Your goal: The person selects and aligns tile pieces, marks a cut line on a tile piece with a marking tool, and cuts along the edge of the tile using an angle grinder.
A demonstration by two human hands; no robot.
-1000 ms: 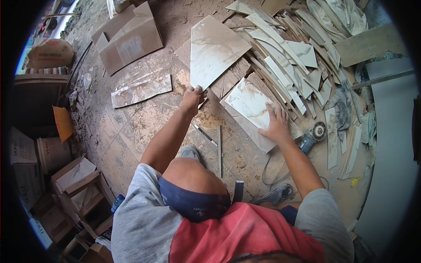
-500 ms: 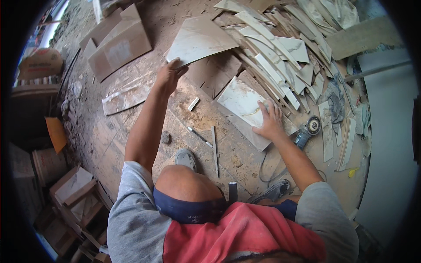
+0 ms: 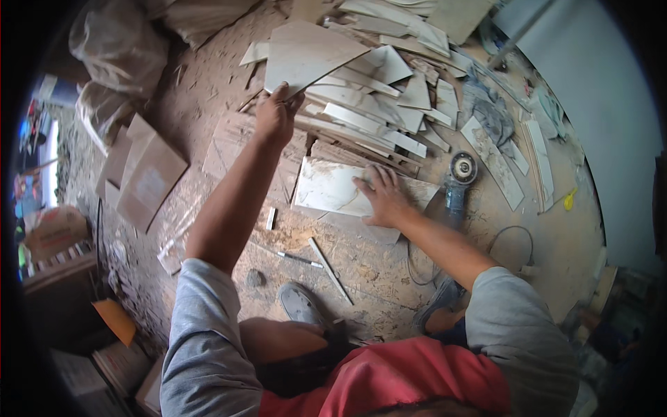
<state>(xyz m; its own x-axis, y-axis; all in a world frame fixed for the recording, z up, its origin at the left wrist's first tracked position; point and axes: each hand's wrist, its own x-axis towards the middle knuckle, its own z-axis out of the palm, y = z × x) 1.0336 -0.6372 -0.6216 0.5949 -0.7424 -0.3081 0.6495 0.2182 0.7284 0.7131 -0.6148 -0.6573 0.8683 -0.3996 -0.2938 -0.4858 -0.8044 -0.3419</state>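
White tile [image 3: 306, 55] is pinched by the left hand [image 3: 276, 119]; the right hand [image 3: 386, 197] lies spread on a second tile [image 3: 326, 186]. What the sack [image 3: 119, 43] contains, I cannot tell.

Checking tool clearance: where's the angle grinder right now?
In the head view, the angle grinder lies right of centre, between the right hand and a long pale tile strip.

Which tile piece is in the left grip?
The large angular off-white piece, pinched at its near corner by the left grip. The white marbled piece lies under the right grip; narrow strips lie piled.
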